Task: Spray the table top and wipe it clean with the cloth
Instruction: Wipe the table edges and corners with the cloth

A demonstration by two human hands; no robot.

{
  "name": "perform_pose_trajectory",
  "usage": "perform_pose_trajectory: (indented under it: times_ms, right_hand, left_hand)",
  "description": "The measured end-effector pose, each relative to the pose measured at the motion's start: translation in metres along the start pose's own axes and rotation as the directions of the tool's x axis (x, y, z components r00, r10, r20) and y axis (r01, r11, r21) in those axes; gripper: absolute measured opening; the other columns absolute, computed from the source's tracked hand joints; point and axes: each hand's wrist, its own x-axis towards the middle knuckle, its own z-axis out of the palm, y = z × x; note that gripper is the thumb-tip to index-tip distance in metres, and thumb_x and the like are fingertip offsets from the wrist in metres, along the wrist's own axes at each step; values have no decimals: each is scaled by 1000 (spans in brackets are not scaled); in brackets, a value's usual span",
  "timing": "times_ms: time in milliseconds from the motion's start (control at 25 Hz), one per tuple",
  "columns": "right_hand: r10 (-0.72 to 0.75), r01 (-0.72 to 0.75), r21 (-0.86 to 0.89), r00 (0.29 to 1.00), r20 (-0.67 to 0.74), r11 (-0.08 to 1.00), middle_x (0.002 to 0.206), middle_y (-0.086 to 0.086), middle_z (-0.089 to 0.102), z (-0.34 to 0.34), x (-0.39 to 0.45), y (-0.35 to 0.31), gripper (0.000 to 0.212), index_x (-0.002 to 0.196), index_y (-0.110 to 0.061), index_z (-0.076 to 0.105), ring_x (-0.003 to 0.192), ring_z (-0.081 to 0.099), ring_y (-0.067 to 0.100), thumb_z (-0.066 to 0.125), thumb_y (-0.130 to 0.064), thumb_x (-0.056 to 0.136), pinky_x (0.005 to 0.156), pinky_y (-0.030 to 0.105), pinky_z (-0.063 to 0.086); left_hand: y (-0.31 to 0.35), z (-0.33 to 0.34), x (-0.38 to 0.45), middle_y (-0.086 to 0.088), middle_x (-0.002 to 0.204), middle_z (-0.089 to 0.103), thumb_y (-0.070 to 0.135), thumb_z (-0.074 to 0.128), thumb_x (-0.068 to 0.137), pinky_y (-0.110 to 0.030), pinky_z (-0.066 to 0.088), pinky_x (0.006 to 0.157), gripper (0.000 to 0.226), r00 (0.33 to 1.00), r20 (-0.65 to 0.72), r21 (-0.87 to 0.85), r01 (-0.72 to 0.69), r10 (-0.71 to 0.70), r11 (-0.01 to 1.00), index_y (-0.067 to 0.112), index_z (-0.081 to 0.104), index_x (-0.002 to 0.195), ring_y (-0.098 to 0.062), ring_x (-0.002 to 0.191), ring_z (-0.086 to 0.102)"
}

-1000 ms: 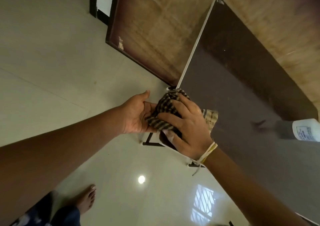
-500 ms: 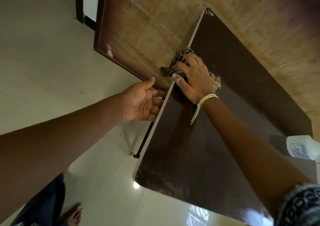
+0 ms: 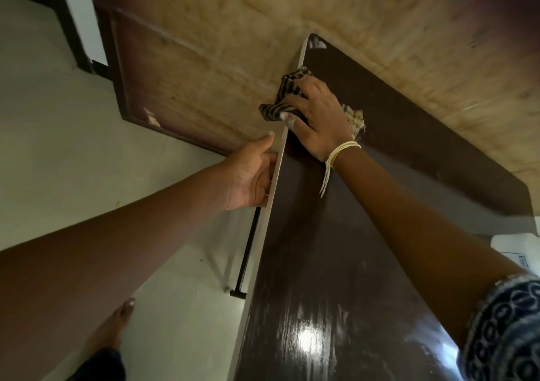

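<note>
The dark brown table top (image 3: 336, 263) runs from bottom centre to the upper right, glossy with a light glare near me. My right hand (image 3: 317, 117) presses a checked cloth (image 3: 287, 94) onto the far left part of the top, fingers curled over the bunched fabric, which hangs over the pale edge. My left hand (image 3: 249, 176) rests against the table's left edge, thumb up and fingers under the rim. A white spray bottle (image 3: 517, 252) stands at the right edge of the view, partly cut off.
A wooden door or panel (image 3: 204, 74) stands behind the table's far end. Pale tiled floor (image 3: 58, 147) lies to the left. A black table leg bar (image 3: 247, 252) shows under the left edge. My bare foot (image 3: 117, 328) is at bottom left.
My right hand has slid the cloth from the near corner along the left edge toward the far end. My left hand left the cloth and moved to the table's edge.
</note>
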Motion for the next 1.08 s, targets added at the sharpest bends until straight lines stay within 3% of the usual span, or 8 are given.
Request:
perform_pose_trajectory:
  times_ms: [280,400,480,600,680,760,840,1080]
  right_hand:
    - [234,-233,-13,972,26,972,127,15,55,-2,41,7,43,116,-4,66,125,45,33,46,-36,95,102,39,37]
    - [254,-255,37,916,-311,966,106,19,60,-5,26,-25,37,99,1,67,103,54,34,45,-28,97,87,35,43]
    - [313,-300,119,765,-563,947,98,20,59,-21,3,-47,34,95,1,64,91,52,32,45,-26,97,76,27,35]
    - [534,-426,346,483,-694,836,99,13,61,-53,-37,-45,38,104,-1,64,93,53,21,42,-31,99,76,22,33]
    - [768,-461,634,192,-612,621,104,-4,62,-64,-57,-26,40,120,-7,61,96,57,3,41,-35,101,83,14,39]
    - [940,-501,820,-34,-339,278,123,-3,61,-54,-67,-12,43,135,-9,53,114,57,7,40,-35,103,93,15,38]
    - [986,-679,727,-23,-166,107,138,9,53,-32,-65,-4,45,140,-12,48,127,50,26,37,-36,104,103,32,38]
    - [930,-864,344,338,-147,368,152,11,39,-10,15,15,48,148,-15,40,140,34,28,31,-35,104,116,40,27]
  left_hand:
    - [4,6,-16,-2,67,63,35,36,105,-30,55,52,34,1000,-11,139,-13,15,990,12,56,90,-15,53,66]
    - [4,17,-12,-7,76,63,35,28,106,-35,55,59,37,981,-149,415,-49,121,909,10,55,103,-20,64,65]
    - [1,23,-9,-11,82,60,33,25,106,-40,57,62,35,964,-179,549,-69,198,833,12,53,107,-23,70,62]
    - [1,24,-9,-12,81,58,35,23,107,-38,56,59,36,953,-186,617,-75,238,783,12,50,100,-26,72,63]
    - [2,23,-9,-7,66,51,33,23,107,-26,48,48,43,937,-175,721,-87,302,687,10,46,80,-19,61,63]
    - [3,21,-12,-6,61,48,34,22,107,-23,47,45,46,928,-165,793,-76,333,605,13,42,71,-11,49,58]
    - [6,17,-10,-10,72,57,37,22,106,-34,56,53,45,945,-157,806,-46,288,590,11,50,83,-18,59,63]
    - [35,15,10,-13,88,58,29,33,106,-47,55,69,29,968,-195,577,-16,157,816,9,54,101,-25,67,59]
